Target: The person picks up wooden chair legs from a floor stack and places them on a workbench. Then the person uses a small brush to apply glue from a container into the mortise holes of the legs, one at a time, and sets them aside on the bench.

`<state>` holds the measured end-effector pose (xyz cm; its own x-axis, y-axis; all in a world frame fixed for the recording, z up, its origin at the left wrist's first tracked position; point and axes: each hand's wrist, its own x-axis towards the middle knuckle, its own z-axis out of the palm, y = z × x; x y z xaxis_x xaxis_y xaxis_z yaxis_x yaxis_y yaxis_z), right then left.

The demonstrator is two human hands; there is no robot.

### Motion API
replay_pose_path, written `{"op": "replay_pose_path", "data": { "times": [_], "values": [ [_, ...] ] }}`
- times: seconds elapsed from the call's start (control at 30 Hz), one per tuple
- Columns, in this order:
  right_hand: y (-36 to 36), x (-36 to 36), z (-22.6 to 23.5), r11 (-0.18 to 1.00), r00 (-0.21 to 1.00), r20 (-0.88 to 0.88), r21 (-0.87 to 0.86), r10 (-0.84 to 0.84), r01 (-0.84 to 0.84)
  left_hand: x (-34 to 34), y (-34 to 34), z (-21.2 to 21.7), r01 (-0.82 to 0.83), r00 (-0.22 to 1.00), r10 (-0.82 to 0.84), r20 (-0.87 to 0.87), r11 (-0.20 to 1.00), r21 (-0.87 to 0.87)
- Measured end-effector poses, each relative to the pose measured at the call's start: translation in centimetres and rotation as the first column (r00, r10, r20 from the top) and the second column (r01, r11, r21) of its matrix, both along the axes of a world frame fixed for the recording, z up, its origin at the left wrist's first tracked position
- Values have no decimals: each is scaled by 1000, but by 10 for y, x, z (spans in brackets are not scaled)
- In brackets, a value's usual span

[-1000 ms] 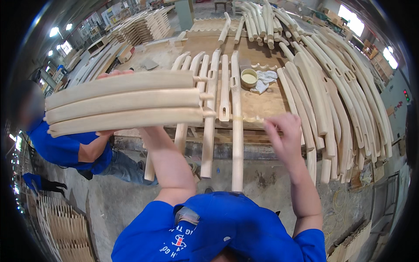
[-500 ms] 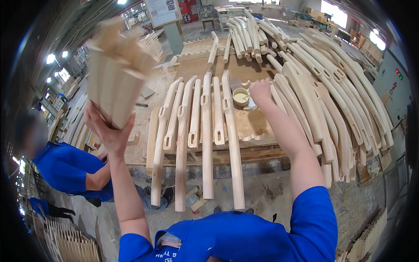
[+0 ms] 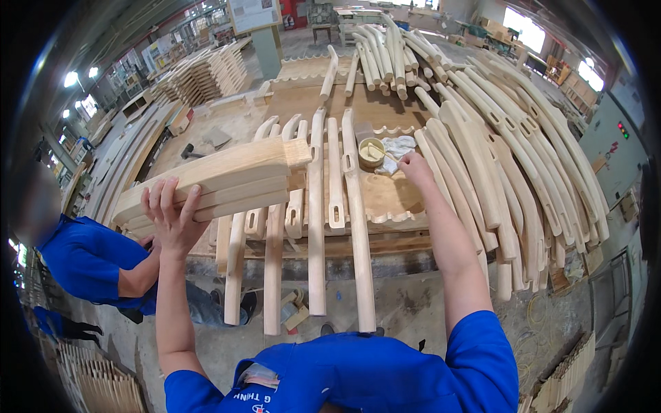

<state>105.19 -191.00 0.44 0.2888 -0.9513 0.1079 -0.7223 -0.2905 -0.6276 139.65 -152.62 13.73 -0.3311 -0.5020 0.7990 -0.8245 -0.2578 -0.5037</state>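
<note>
My left hand [image 3: 175,217] grips a stack of several pale wooden slats [image 3: 227,172] from below, tilted slightly up to the right. A tenon end shows at their right tip. Closed on a thin stick [image 3: 394,160], my right hand [image 3: 416,168] is beside a round tub of cream-coloured paste [image 3: 372,153]. Whether the stick has a brush end I cannot make out. A white crumpled cloth [image 3: 399,146] lies just behind that hand. Between my hands, shaped wooden legs [image 3: 316,227] with slots lie side by side, their near ends jutting past the table edge.
Long curved wooden parts [image 3: 475,158] are heaped on the right, with more piled at the back [image 3: 389,55]. A hammer [image 3: 196,151] lies on the table's left part. Close on my left stands a co-worker in a blue shirt [image 3: 89,258]. An electrical cabinet [image 3: 613,148] is at far right.
My left hand has lowered and turned the slats from upright to nearly level. My right hand has come down a little beside the tub, and the stick now shows in it.
</note>
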Motion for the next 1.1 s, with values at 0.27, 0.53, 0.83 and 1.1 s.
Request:
{"op": "replay_pose_path", "data": {
  "times": [0.27,0.53,0.83,1.1],
  "values": [
    [6,22,-9,1000,994,-108,13,-26,28,-2,-9,-7,-8,999,10,-43,999,45],
    [23,5,23,924,816,433,-201,383,-326,-2,-26,-5,40,999,-37,-36,995,92],
    [123,-9,160,614,856,-68,-668,512,-420,-5,-26,-4,80,996,-82,37,996,41],
    [145,-19,149,427,890,1,-878,455,-218,-11,-27,1,130,991,-130,10,992,-4]
  ]
}}
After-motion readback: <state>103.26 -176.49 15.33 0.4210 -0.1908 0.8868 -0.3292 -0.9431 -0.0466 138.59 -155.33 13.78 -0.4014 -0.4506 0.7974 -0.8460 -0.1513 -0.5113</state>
